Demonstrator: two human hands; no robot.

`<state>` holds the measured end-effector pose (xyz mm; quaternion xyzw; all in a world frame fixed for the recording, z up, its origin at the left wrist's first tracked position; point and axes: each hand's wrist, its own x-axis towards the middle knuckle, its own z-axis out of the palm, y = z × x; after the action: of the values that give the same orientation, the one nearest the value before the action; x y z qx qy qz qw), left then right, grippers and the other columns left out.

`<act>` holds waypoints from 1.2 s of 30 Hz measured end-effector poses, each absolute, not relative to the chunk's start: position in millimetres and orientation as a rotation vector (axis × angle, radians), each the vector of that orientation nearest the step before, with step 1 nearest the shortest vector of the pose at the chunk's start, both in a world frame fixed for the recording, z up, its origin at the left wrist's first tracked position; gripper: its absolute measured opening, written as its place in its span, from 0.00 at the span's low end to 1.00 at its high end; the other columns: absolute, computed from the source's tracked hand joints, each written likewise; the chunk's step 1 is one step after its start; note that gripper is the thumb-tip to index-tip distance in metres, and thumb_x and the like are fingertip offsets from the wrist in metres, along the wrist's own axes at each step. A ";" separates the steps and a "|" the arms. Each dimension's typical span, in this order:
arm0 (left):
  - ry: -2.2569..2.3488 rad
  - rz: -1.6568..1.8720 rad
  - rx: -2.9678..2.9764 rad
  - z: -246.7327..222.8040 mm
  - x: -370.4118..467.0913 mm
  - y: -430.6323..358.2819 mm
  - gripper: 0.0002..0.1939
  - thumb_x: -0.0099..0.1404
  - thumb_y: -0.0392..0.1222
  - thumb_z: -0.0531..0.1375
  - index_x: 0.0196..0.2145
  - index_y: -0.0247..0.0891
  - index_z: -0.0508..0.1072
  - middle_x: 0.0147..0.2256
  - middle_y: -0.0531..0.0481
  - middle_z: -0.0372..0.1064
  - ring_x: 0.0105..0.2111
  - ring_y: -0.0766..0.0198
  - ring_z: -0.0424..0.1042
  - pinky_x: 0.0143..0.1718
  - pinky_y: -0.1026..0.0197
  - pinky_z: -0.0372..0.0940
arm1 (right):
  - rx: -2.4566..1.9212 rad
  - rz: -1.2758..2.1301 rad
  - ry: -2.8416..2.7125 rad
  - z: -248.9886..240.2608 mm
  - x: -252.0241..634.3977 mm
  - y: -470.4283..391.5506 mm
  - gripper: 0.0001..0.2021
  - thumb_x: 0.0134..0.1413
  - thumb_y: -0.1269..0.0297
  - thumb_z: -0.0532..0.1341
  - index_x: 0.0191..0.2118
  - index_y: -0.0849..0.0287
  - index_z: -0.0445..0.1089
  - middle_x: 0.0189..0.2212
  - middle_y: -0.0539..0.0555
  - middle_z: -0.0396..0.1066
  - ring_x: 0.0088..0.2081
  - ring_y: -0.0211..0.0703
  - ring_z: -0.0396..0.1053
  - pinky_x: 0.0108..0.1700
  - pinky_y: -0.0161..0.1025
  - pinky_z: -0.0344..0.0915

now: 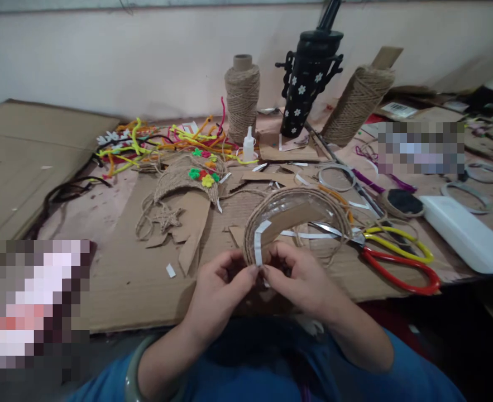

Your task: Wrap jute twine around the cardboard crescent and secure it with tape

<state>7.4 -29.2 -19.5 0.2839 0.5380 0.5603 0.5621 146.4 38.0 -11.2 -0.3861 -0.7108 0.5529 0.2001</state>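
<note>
Held twine-wound ring (249, 229) by near edge in left hand (223, 285) and right hand (298, 273), mostly beyond grip, above cardboard sheet (146, 301). Appeared covered outside; carried white strip (258, 245) inside, just beyond grip, apparently unlined farther round.

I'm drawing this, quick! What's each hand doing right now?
Left hand: closed, holding the rope band.
Right hand: closed at the white strip; exactly what it pinches is hidden.
</note>
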 end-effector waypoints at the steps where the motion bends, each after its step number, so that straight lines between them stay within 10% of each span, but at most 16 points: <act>1: 1.267 1.339 0.676 -19.9 7.3 -29.1 0.07 0.55 0.41 0.65 0.33 0.37 0.76 0.24 0.54 0.71 0.26 0.69 0.69 0.28 0.69 0.64 | -1.089 1.509 -2.064 -10.0 149.0 36.4 0.04 0.49 0.65 0.56 0.27 0.59 0.64 0.22 0.48 0.65 0.24 0.35 0.62 0.25 0.32 0.58; 36: 1.166 1.339 0.695 -28.2 0.6 -34.6 0.10 0.59 0.47 0.62 0.30 0.36 0.77 0.26 0.51 0.71 0.28 0.67 0.67 0.32 0.66 0.63 | -1.142 1.470 -2.065 -13.0 163.5 35.1 0.12 0.55 0.60 0.53 0.23 0.58 0.59 0.19 0.46 0.58 0.22 0.34 0.56 0.23 0.33 0.52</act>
<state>0.6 -34.6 -28.2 0.2972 0.4985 0.5726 0.5790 163.5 35.1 -13.0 -0.4039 -0.7308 0.5200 0.1798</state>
